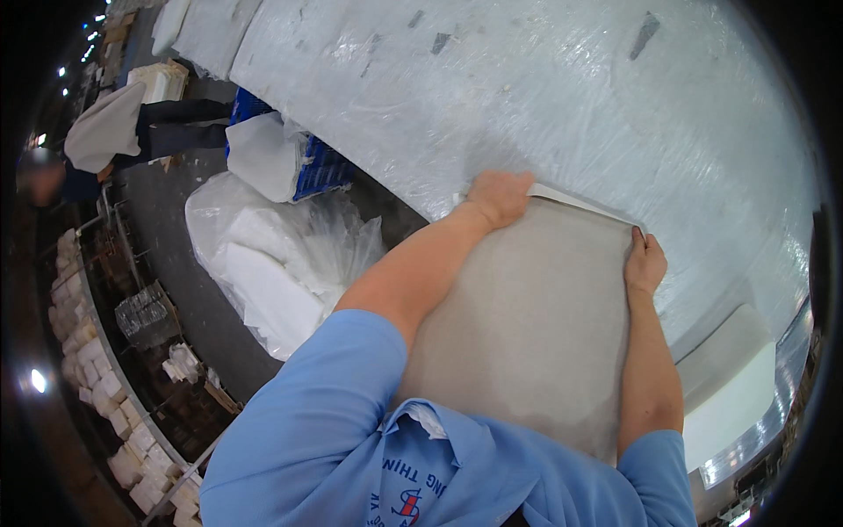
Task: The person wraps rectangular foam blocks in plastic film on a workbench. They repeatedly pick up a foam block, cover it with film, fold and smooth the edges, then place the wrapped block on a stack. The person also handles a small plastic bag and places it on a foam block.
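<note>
A wide grey sheet [536,307] with a pale edge hangs between my two arms and covers much of the space before my body. Its far edge is lifted and shows a thin white side. My left hand [502,198] is closed on the far left part of that edge. At the far right corner, the fingers of my right hand [645,262] pinch the sheet's edge. The far edge lies over a table [544,97] covered in clear plastic film. Whether the sheet's near end rests on anything is hidden by my shirt.
Right of my right arm lies a grey and white sheet [733,386]. On the floor at left, a clear plastic bag [277,263] holds white pieces, beside a blue crate [325,167]. Further off, a person [158,132] carries a pale sheet. White blocks [105,378] line the far left.
</note>
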A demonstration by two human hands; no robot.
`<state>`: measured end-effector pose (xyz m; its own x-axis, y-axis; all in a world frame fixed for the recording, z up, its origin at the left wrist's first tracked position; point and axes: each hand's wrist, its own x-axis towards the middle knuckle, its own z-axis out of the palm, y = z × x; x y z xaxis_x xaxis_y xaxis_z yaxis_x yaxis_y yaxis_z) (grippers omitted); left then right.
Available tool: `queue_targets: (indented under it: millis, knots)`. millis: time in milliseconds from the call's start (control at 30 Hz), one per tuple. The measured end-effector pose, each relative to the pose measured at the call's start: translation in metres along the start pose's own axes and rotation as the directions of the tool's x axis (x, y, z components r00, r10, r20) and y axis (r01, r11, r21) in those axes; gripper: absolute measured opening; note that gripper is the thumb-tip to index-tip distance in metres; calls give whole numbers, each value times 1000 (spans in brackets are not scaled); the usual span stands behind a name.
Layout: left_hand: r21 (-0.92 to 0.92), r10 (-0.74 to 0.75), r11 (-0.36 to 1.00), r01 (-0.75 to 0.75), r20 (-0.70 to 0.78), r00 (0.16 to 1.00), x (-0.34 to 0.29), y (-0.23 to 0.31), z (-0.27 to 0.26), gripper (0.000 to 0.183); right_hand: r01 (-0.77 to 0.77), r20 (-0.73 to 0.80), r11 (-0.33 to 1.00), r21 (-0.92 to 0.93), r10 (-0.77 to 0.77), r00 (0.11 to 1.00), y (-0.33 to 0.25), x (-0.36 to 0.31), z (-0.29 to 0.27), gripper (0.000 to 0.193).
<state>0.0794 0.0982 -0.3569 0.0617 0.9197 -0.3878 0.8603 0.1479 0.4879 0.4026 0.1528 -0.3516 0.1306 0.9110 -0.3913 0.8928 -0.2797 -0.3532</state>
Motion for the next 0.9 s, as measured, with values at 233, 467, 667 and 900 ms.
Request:
queue_targets:
  millis: [233, 467, 667, 900]
  knots:
    - [139, 7, 990, -5, -14, 1000, 1, 3, -4, 18, 54, -3, 997, -47, -55, 999, -3, 5, 2, 48]
    - [186, -34, 982, 20, 69, 997, -9, 4, 6, 18, 34, -34, 997, 68, -32, 999, 3, 2, 3, 48]
    - [236, 30, 972, -24, -22, 999, 4, 4, 4, 16, -24, 6, 998, 62, 24, 1000, 9, 5, 5, 49]
    - [-12, 7, 1000, -8, -61, 998, -19, 10, -22, 29, 132, 7, 990, -57, -131, 991, -6, 8, -10, 42]
